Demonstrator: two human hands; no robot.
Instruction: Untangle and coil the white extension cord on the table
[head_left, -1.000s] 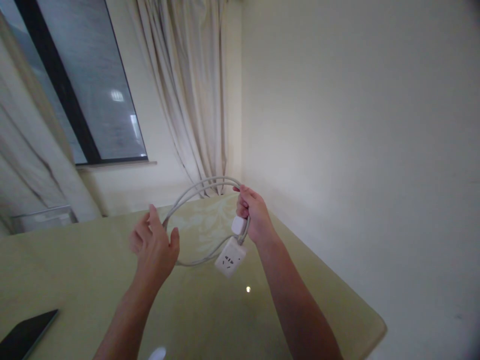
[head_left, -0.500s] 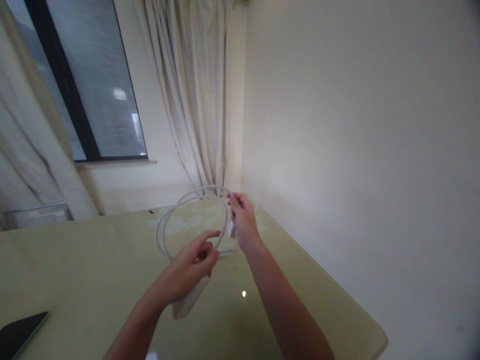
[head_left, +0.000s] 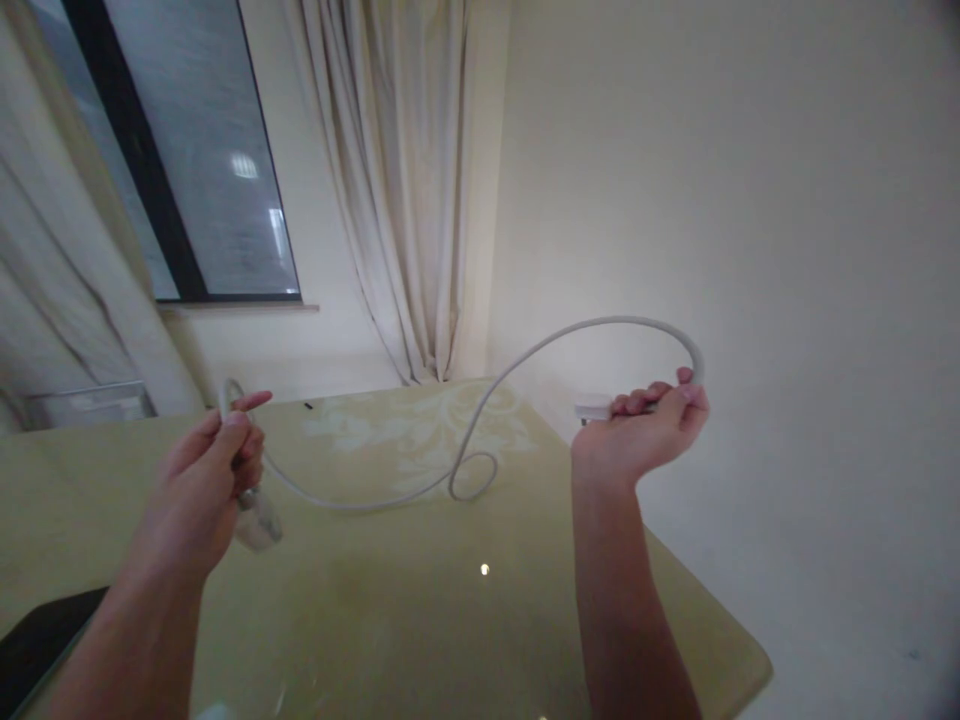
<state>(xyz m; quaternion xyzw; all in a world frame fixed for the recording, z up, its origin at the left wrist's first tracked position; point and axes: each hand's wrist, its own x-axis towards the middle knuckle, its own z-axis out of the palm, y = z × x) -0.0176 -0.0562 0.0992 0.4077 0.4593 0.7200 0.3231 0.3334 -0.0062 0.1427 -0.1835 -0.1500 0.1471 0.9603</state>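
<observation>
A white power cord (head_left: 360, 507) stretches between my two hands over the table, with a small loop near its middle and a high arc on the right. My left hand (head_left: 214, 460) is closed around the cord at the left, its index finger pointing out. Below that hand hangs a blurred whitish block (head_left: 259, 525), partly hidden by my fingers. On the right, my right hand (head_left: 652, 425) is turned with the palm side up, fingers curled around the cord's other end. A white plug (head_left: 594, 406) with a prong sticks out of it toward the left.
The pale yellow-green table (head_left: 390, 600) has a glossy top and a patterned far end. At the lower left lies a dark flat object (head_left: 49, 635). A tiny black item (head_left: 308, 405) sits near the far edge. Curtains (head_left: 397, 200) and a wall (head_left: 712, 200) border the table.
My hands have moved far apart, the left one leftward and the right one rightward and turned over. The coiled cord has been pulled out into a long wavy line with one small loop.
</observation>
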